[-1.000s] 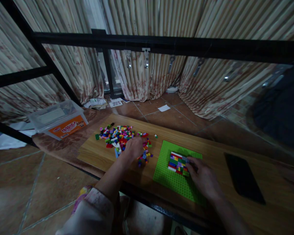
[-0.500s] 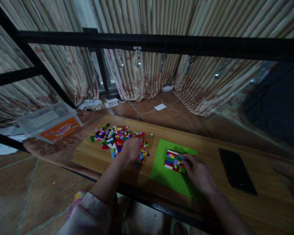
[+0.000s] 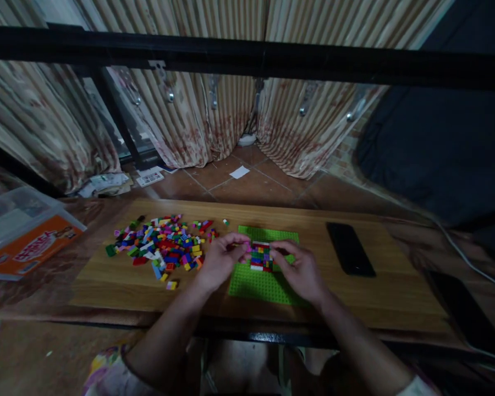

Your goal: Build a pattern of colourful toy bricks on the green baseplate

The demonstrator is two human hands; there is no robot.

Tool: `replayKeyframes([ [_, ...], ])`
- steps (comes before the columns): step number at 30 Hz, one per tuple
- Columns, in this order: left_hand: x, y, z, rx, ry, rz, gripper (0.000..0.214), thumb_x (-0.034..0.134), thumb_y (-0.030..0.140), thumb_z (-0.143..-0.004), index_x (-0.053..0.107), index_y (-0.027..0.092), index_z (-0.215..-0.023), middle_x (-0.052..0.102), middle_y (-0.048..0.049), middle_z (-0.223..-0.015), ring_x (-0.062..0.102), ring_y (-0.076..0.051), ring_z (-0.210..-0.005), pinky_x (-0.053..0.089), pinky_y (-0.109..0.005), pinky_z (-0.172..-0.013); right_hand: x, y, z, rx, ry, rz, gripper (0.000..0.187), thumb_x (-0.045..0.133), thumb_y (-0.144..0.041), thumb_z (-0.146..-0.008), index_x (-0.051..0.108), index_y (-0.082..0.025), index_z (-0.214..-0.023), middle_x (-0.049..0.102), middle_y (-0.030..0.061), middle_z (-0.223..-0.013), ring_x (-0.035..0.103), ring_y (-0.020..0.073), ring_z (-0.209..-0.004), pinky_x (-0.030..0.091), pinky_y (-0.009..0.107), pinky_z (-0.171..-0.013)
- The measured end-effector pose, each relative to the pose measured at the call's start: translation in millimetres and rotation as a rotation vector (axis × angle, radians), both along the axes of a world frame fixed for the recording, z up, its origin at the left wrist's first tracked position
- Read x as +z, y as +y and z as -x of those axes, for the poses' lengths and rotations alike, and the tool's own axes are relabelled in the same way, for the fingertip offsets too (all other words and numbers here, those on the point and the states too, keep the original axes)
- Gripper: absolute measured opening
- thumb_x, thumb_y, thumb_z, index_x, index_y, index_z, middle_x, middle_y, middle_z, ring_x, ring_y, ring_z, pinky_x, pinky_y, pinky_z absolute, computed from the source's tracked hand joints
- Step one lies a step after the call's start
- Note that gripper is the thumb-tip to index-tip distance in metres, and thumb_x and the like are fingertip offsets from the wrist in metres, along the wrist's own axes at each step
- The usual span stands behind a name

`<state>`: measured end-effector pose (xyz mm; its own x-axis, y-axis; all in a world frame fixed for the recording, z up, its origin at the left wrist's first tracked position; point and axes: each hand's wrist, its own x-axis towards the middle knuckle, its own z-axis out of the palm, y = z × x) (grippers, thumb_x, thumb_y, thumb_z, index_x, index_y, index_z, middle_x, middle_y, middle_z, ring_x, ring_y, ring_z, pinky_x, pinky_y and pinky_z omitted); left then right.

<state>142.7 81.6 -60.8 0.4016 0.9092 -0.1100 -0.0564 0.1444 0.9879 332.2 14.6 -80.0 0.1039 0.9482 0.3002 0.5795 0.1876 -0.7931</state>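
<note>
Between my hands is a small block of multicoloured toy bricks, built in rows of red, white, blue, green and yellow. It appears to sit on the green studded baseplate; whether it is attached cannot be seen. My left hand pinches a small pink toy brick at the block's left edge. On the opposite side, my right hand has its thumb and fingers closed on the block's right edge, hiding part of it. A loose heap of mixed toy bricks lies to the left of my left hand.
All this is on a wooden board. A black phone lies right of the baseplate, and another dark flat device is farther right with a cable. At the far left stands a clear plastic box with an orange label.
My left hand has moved right from the brick heap to the block, bringing a pink toy brick. My right hand stays at the block's right edge. The view has turned to the right.
</note>
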Motion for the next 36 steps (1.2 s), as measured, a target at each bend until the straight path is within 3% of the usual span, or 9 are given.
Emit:
replayKeyframes([
  [4,-15.1,-21.6,-24.8,-0.05,-0.114,0.059,0.02,0.071,0.029,-0.071,0.066,0.014,-0.083,0.068,-0.0018,-0.074,0.06,-0.011,-0.063,0.048,-0.022,-0.06,4.1,-3.2,7.1,0.12,0.135,0.066,0.017,0.061,-0.035,-0.085,0.068,-0.022,-0.095,0.071,0.0029,-0.092,0.064,0.0166,-0.082,0.05,0.03,-0.076],
  [9,-31.2,-24.6,-31.2,-0.025,-0.053,-0.003,0.013,0.067,0.025,-0.073,0.067,0.015,-0.082,0.068,-0.0003,-0.073,0.059,-0.011,-0.061,0.044,-0.021,-0.055,2.6,-2.8,4.8,0.126,0.161,0.123,0.013,0.061,-0.03,-0.085,0.07,-0.023,-0.09,0.071,0.0009,-0.086,0.065,0.0159,-0.08,0.05,0.029,-0.074],
  [14,-31.4,-14.6,-23.2,0.066,0.288,-0.231,0.015,0.059,0.017,-0.076,0.07,0.017,-0.086,0.07,-0.0012,-0.082,0.056,-0.011,-0.062,0.045,-0.023,-0.061,-3.1,-2.0,-2.1,0.091,-0.108,0.09,0.012,0.061,-0.022,-0.085,0.072,-0.025,-0.089,0.069,0.0023,-0.088,0.063,0.0179,-0.085,0.048,0.034,-0.081],
  [18,-31.8,-8.5,-18.4,0.118,0.513,-0.266,0.018,0.055,0.016,-0.078,0.069,0.015,-0.089,0.07,-0.0031,-0.086,0.058,-0.012,-0.064,0.045,-0.024,-0.063,-12.6,-3.1,-0.4,0.023,-0.249,0.058,0.01,0.065,-0.021,-0.082,0.073,-0.026,-0.085,0.065,0.0037,-0.091,0.058,0.0206,-0.091,0.047,0.037,-0.083],
  [26,-39.5,-13.9,-25.0,0.07,0.64,-0.262,0.033,0.061,0.019,-0.078,0.061,0.014,-0.111,0.069,-0.0088,-0.106,0.064,-0.018,-0.083,0.05,-0.03,-0.078,-24.5,-1.4,7.9,-0.098,-0.248,0.055,0.01,0.071,-0.019,-0.075,0.073,-0.025,-0.083,0.061,0.0051,-0.097,0.056,0.0217,-0.095,0.047,0.037,-0.086],
  [36,-41.1,-12.5,-27.4,0.067,0.652,-0.311,0.034,0.062,0.021,-0.077,0.059,0.017,-0.11,0.068,-0.0079,-0.103,0.065,-0.02,-0.086,0.05,-0.033,-0.079,-30.3,-0.2,9.6,-0.145,-0.182,0.008,0.008,0.072,-0.021,-0.073,0.073,-0.026,-0.078,0.061,0.0045,-0.094,0.056,0.0222,-0.092,0.046,0.039,-0.085],
])
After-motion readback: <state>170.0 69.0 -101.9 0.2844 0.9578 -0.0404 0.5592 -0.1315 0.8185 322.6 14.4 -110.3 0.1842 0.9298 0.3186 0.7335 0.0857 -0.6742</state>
